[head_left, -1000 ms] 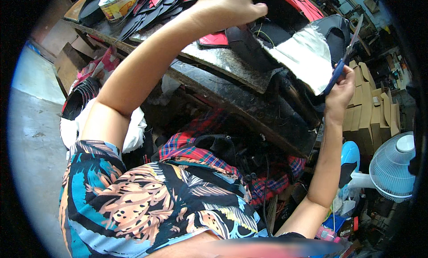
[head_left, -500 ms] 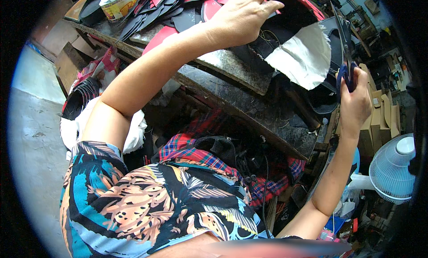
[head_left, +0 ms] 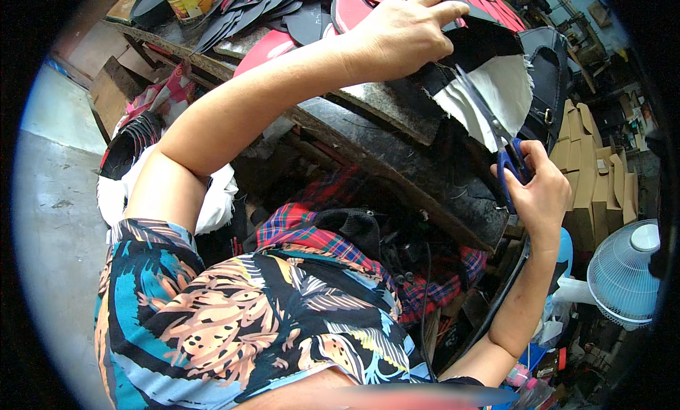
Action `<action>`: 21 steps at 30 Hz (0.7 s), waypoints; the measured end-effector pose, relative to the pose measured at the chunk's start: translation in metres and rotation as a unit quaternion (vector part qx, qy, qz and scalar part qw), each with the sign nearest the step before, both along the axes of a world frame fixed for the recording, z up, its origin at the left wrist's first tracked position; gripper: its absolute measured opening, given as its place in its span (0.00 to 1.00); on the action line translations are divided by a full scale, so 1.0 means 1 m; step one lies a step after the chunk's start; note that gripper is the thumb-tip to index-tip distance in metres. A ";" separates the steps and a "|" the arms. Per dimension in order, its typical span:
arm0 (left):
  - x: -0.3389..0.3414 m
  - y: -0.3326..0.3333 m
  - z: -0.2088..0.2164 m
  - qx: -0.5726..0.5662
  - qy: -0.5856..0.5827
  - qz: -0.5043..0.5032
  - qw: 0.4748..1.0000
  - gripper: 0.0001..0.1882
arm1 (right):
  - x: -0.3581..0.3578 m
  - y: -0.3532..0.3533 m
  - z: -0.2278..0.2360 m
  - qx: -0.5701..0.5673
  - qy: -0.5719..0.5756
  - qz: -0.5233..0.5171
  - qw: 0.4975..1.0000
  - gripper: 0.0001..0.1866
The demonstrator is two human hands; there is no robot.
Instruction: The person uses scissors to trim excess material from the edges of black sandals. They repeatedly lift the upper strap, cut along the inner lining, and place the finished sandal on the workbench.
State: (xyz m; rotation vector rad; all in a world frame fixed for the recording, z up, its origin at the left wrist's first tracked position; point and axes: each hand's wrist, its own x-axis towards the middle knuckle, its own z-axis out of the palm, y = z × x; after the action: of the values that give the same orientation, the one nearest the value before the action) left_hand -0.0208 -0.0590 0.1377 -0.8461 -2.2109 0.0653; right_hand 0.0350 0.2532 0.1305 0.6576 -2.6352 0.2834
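My right hand [head_left: 542, 190] grips scissors [head_left: 511, 170] with dark blue handles. Their long metal blades lie over the white cloth lining [head_left: 496, 91] of a black piece, pointing up and left toward my left hand. That lining has a frayed edge. My left hand [head_left: 407, 38] reaches across from the left, its fingers bent over the dark upper part [head_left: 485, 45] of the same piece. The fingertips' exact hold is partly hidden. Just right of the lining lies a black bag-like item [head_left: 549, 84] with a metal ring.
Red and black cut sole-shaped pieces [head_left: 308, 21] are heaped on the workbench [head_left: 397, 155], beside a printed tub [head_left: 193, 0]. Cardboard pieces [head_left: 588, 162] and a white fan [head_left: 623, 268] stand at the right. Plaid cloth [head_left: 283, 226] lies below the bench edge.
My right hand has brought the scissors left and down, from upright beside the lining to slanting across it. My left hand has shifted slightly right, and its fingers have curled more.
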 end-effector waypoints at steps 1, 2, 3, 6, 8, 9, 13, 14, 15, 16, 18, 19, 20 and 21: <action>-0.001 0.002 -0.002 0.011 0.004 -0.007 1.000 0.08 | 0.000 -0.002 0.000 0.011 0.005 -0.004 1.000 0.22; -0.003 0.002 -0.003 0.023 0.008 -0.014 1.000 0.08 | 0.000 -0.004 -0.001 0.023 0.019 -0.001 1.000 0.22; -0.005 0.003 -0.004 0.034 0.012 -0.021 0.999 0.09 | 0.000 -0.005 -0.002 0.035 0.031 0.003 0.999 0.22; -0.007 0.001 -0.006 0.059 -0.005 -0.023 0.998 0.09 | 0.000 -0.007 -0.005 0.039 0.035 -0.009 0.999 0.22; -0.008 -0.001 -0.007 0.075 0.004 -0.033 0.997 0.09 | -0.003 -0.007 -0.006 0.056 0.045 -0.012 0.997 0.22; -0.008 -0.001 -0.008 0.072 0.008 -0.034 0.997 0.09 | -0.004 -0.008 -0.007 0.074 0.056 -0.011 0.996 0.22; -0.008 -0.003 -0.010 0.073 0.003 -0.042 0.996 0.08 | -0.004 -0.007 -0.005 0.076 0.043 -0.023 0.996 0.22; -0.008 -0.003 -0.011 0.077 0.001 -0.045 0.996 0.08 | -0.003 -0.006 -0.001 0.051 0.015 -0.028 0.998 0.21; -0.008 -0.003 -0.011 0.088 -0.001 -0.049 0.995 0.08 | -0.003 -0.005 0.003 0.033 -0.030 -0.048 0.998 0.21; -0.009 -0.003 -0.010 0.099 -0.004 -0.053 0.994 0.08 | -0.002 -0.005 0.007 0.018 -0.070 -0.073 0.995 0.20; -0.009 -0.002 -0.009 0.098 0.001 -0.050 0.994 0.08 | -0.001 -0.008 0.010 0.019 -0.029 -0.027 0.999 0.20; -0.010 -0.001 -0.008 0.088 0.008 -0.043 0.995 0.08 | 0.000 -0.011 0.010 0.021 -0.006 -0.006 1.000 0.20; -0.010 -0.001 -0.008 0.077 0.015 -0.036 0.996 0.08 | -0.001 -0.013 0.010 0.031 0.004 -0.007 0.999 0.21; -0.010 0.000 -0.007 0.068 0.020 -0.035 0.997 0.08 | -0.003 -0.016 0.009 0.042 0.012 -0.009 0.999 0.21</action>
State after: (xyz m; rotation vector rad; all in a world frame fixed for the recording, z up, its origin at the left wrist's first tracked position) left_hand -0.0312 -0.0588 0.1306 -0.8386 -2.1191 -0.1011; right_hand 0.0318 0.2370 0.1399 0.6607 -2.6398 0.1605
